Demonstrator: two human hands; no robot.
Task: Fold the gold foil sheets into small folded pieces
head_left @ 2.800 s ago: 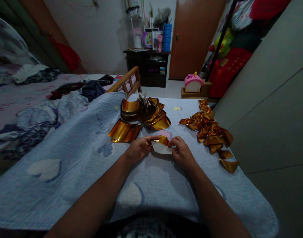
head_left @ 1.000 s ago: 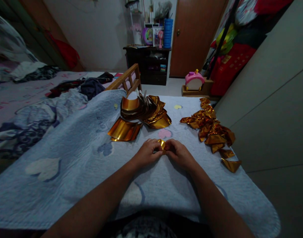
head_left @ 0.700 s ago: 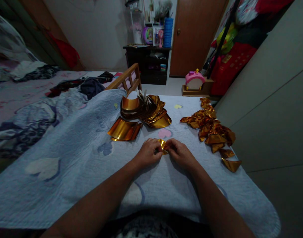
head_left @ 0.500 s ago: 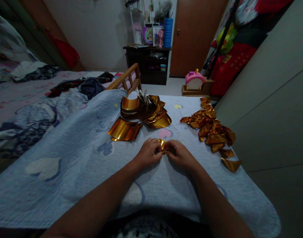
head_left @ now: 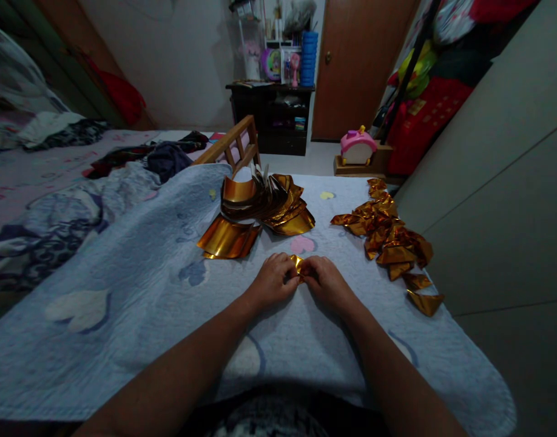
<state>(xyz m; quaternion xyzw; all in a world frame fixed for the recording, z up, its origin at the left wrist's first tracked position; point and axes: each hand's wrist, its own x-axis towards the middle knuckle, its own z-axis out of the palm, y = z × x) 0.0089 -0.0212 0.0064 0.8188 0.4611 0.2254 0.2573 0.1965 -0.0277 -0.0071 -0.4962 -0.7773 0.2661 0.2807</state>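
A small piece of gold foil paper (head_left: 297,262) is pinched between my two hands, low over the bed cover. My left hand (head_left: 275,278) closes on its left side, and my right hand (head_left: 323,278) grips the right side, so much of the piece is hidden by fingers. Beyond them lies a fanned stack of gold foil sheets (head_left: 233,237), some curled up with pale undersides showing. To the right, several folded gold foil pieces (head_left: 399,238) form a loose pile that trails toward the cover's edge.
The light blue quilted cover (head_left: 160,346) has heart patterns and drops off at the right beside a pale cabinet (head_left: 510,200). A wooden rail (head_left: 233,142) rises behind the sheets. Rumpled clothes (head_left: 169,161) lie at the left. A pink toy case (head_left: 358,147) stands past the far edge.
My right hand has shifted very slightly to the left against the foil piece, and less of the foil shows between the hands. The stack and the pile look the same.
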